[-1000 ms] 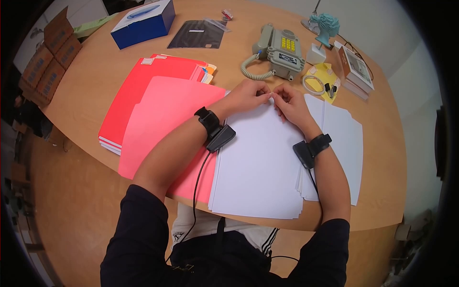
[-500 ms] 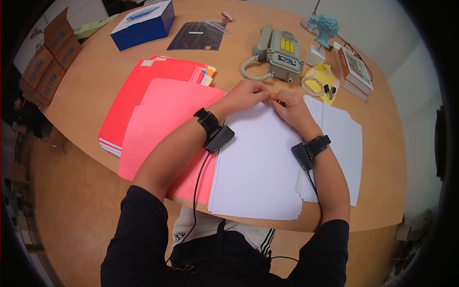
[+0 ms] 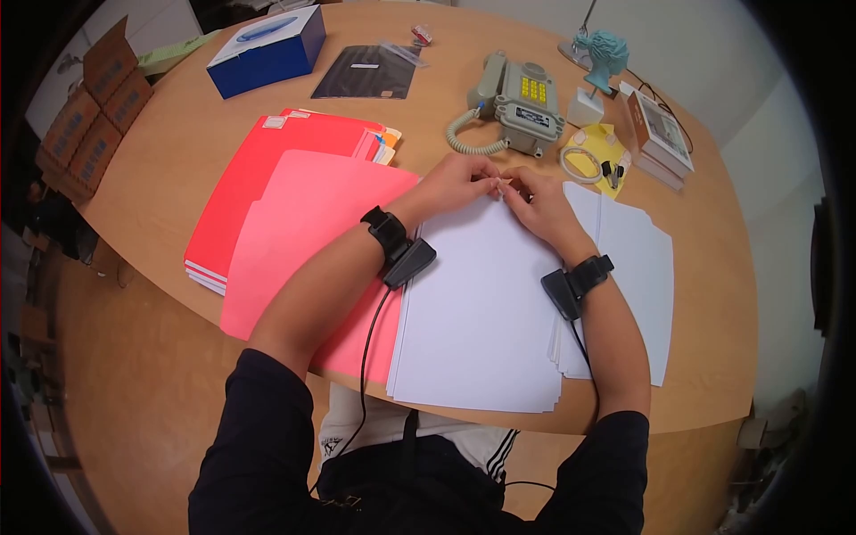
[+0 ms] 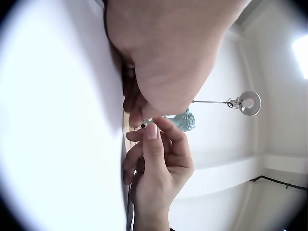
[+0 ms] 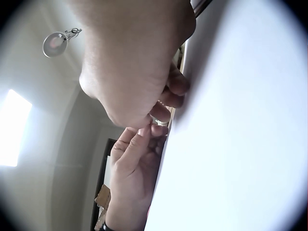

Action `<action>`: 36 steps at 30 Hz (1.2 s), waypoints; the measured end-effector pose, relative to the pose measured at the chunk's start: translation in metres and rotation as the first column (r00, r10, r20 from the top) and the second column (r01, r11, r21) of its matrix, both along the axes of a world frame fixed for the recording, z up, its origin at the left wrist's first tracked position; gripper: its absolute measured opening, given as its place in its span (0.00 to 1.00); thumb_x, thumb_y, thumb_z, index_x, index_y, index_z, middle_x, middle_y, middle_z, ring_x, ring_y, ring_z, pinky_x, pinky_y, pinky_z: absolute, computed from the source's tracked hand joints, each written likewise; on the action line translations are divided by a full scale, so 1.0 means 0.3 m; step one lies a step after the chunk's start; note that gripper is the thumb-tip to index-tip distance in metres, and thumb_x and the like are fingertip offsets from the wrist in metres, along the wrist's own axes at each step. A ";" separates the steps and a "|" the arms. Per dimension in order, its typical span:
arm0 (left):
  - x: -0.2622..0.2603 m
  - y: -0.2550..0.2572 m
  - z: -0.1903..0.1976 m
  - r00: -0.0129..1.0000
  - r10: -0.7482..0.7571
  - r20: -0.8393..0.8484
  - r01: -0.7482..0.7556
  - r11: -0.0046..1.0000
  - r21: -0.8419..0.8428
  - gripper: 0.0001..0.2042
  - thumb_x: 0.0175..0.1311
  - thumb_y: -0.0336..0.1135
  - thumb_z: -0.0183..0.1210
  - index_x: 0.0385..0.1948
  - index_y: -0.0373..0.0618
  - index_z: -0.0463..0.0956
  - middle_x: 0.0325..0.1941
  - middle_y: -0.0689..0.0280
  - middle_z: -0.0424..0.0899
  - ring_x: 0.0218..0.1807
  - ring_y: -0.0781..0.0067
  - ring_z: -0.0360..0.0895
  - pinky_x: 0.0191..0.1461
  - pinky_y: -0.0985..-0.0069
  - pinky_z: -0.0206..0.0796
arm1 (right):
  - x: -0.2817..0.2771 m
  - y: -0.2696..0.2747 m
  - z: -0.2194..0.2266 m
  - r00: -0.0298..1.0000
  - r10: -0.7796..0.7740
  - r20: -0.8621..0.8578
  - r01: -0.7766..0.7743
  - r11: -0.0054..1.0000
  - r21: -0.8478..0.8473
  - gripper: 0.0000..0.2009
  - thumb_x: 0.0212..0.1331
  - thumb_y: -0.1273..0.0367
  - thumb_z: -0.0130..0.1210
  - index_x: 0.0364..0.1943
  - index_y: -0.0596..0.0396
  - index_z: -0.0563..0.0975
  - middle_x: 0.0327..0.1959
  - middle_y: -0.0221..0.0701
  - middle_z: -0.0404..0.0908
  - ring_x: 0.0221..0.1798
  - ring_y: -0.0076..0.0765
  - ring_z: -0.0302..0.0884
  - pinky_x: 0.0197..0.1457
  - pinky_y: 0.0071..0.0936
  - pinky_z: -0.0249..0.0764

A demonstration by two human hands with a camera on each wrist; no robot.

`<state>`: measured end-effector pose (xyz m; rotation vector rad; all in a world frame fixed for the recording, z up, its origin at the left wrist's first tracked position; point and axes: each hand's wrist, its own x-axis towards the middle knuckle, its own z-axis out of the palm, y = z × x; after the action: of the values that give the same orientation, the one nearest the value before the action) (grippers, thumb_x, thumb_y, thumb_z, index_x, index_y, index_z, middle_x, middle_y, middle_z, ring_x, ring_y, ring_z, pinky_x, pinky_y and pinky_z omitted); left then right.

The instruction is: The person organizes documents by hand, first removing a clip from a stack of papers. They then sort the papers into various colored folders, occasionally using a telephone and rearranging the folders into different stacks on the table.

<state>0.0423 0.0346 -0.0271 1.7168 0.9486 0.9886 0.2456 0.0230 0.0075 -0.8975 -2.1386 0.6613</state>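
Over the far edge of a white paper stack (image 3: pixel 481 303), my left hand (image 3: pixel 462 184) and right hand (image 3: pixel 540 203) meet fingertip to fingertip. Thumb and forefinger of each pinch a tiny pale thing with a dark spot (image 4: pixel 143 125); its kind I cannot tell, as the fingertips cover most of it. In the right wrist view, the thumb and forefinger of the left hand (image 5: pixel 134 163) press together near the paper's surface. Left of the stack, under my left forearm, lies a pink folder (image 3: pixel 303 214). More white sheets (image 3: pixel 637 276) lie to the right, partly under my right wrist.
Red folders (image 3: pixel 241 187) are stacked at left. Beyond the hands stands a grey telephone (image 3: pixel 522 107) with a coiled cord. A tape roll (image 3: pixel 581 164) and black binder clips (image 3: pixel 613 171) lie on a yellow sheet (image 3: pixel 599 143); books (image 3: pixel 658 134) and a teal bust (image 3: pixel 603 58) stand farther right.
Both hands stay together at the paper's far edge and shift slightly toward me. The fingertips change their hold on the tiny thing; the papers and folders lie as before.
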 end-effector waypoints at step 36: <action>0.008 -0.026 0.038 0.981 0.015 -0.192 0.003 0.996 0.090 0.10 0.68 0.33 0.58 0.41 0.36 0.81 0.36 0.62 0.87 0.39 0.76 0.82 0.46 0.76 0.73 | 0.005 0.002 0.004 0.992 -0.031 0.119 0.026 0.999 0.043 0.07 0.60 0.71 0.58 0.36 0.62 0.76 0.27 0.44 0.82 0.28 0.46 0.80 0.34 0.36 0.74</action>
<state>0.0448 0.0268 -0.0158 1.9123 1.0465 0.8924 0.2470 0.0234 0.0087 -0.9651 -2.2328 0.5597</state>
